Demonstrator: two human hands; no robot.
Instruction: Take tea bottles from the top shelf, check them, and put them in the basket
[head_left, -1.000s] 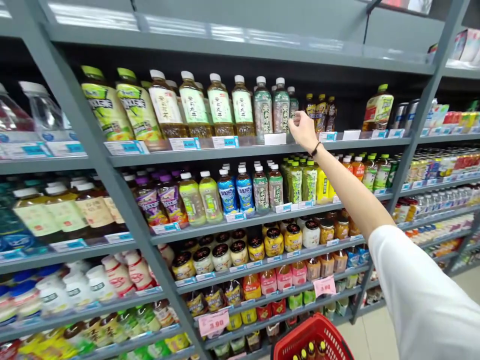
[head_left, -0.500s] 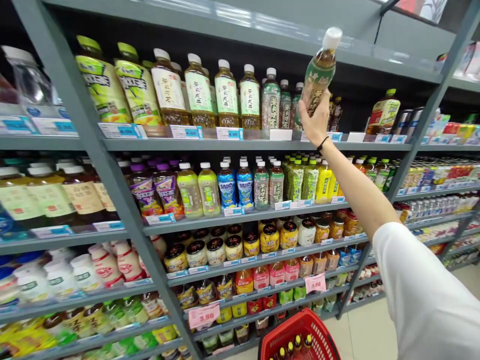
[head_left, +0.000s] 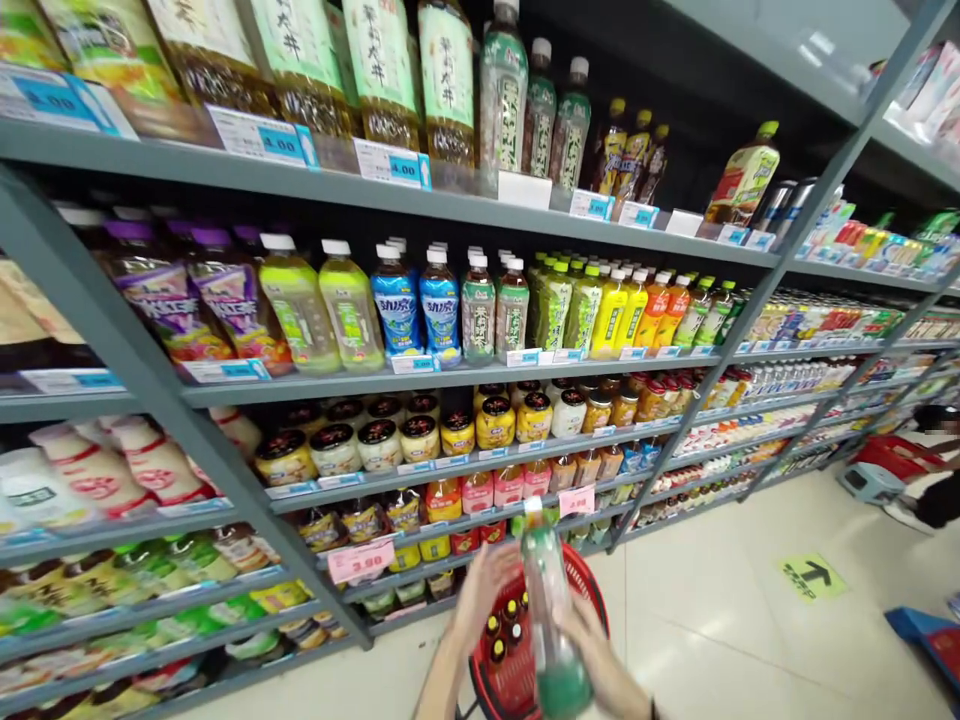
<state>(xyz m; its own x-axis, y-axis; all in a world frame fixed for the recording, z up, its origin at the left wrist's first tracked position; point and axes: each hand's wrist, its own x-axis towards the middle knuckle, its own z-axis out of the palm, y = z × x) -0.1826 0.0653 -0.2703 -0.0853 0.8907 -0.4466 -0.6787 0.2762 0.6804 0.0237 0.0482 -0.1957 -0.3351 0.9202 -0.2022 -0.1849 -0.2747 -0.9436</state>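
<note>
Green bottle [head_left: 543, 605], clasped in my right hand [head_left: 591, 645] over the lower-centre basket [head_left: 583, 572], left hand [head_left: 486, 592] uncurled nearby, seemed at the placing step, needing careful lowering.

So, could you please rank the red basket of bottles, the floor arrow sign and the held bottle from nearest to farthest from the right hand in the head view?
1. Held bottle: nearest, in the right hand.
2. Red basket: just beyond and below the hands.
3. Floor arrow sign: farthest, off to the right.
</note>
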